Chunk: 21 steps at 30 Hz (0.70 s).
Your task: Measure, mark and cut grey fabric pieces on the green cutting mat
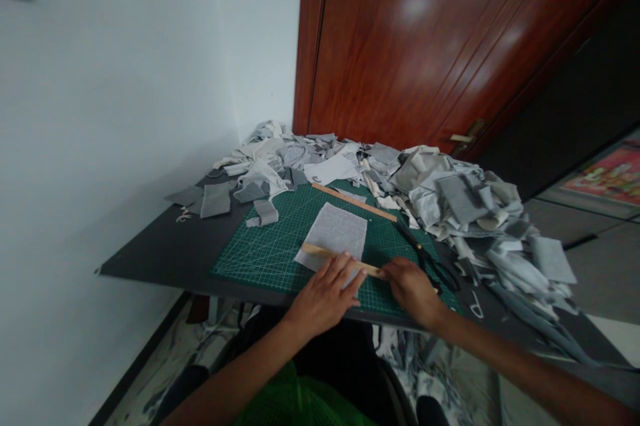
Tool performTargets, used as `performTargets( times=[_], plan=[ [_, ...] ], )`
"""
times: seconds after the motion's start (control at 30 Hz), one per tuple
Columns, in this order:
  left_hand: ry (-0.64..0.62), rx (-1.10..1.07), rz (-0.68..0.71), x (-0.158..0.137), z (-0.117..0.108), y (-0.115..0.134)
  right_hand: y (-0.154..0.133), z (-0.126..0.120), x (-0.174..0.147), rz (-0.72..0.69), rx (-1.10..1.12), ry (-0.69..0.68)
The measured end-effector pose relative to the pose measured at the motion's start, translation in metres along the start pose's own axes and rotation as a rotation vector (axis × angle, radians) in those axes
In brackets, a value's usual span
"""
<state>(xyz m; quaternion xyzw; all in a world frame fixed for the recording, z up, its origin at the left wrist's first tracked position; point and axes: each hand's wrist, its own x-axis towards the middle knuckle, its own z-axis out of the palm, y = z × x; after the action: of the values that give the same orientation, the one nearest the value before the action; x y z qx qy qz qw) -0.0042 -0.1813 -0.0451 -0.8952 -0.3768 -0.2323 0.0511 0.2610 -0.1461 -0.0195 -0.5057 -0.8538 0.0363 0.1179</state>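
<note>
A light grey square of cloth lies on the green cutting mat. Across its near part runs a narrow wooden ruler, slanting down to the right. My left hand rests on the ruler and the cloth with its fingers stretched out, pressing from above. The ruler's right end is in the closed fingers of my right hand, beyond the cloth's edge. Just right of that hand lie black-handled scissors, partly hidden by it. A second wooden strip lies flat behind the cloth.
Heaped cloth scraps cover the back and right of the dark table. Loose grey pieces lie at the left. A small white loop is at the right. A white wall and a wooden door stand behind.
</note>
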Motion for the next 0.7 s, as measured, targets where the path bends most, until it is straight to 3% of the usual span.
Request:
performTargets(
  times=[0.1, 0.23, 0.4, 0.47, 0.53, 0.7],
  plan=[
    [-0.066, -0.094, 0.068, 0.000, -0.005, -0.003, 0.002, -0.005, 0.015, 0.027, 0.024, 0.094],
    [-0.101, -0.261, 0.033, 0.002, -0.015, -0.018, -0.008, -0.009, 0.033, -0.017, 0.086, 0.107],
    [0.062, -0.190, -0.183, -0.008, -0.018, -0.034, -0.026, -0.002, 0.051, -0.098, 0.058, 0.040],
    [0.093, -0.146, -0.211, -0.012, -0.020, -0.035, -0.028, 0.002, 0.059, -0.132, 0.008, -0.010],
    [0.052, -0.157, -0.154, -0.013, -0.024, -0.034, -0.029, 0.004, 0.067, -0.156, -0.026, -0.048],
    [-0.185, -0.274, 0.054, -0.009, -0.043, -0.035, -0.029, 0.002, 0.088, -0.217, -0.022, -0.087]
  ],
)
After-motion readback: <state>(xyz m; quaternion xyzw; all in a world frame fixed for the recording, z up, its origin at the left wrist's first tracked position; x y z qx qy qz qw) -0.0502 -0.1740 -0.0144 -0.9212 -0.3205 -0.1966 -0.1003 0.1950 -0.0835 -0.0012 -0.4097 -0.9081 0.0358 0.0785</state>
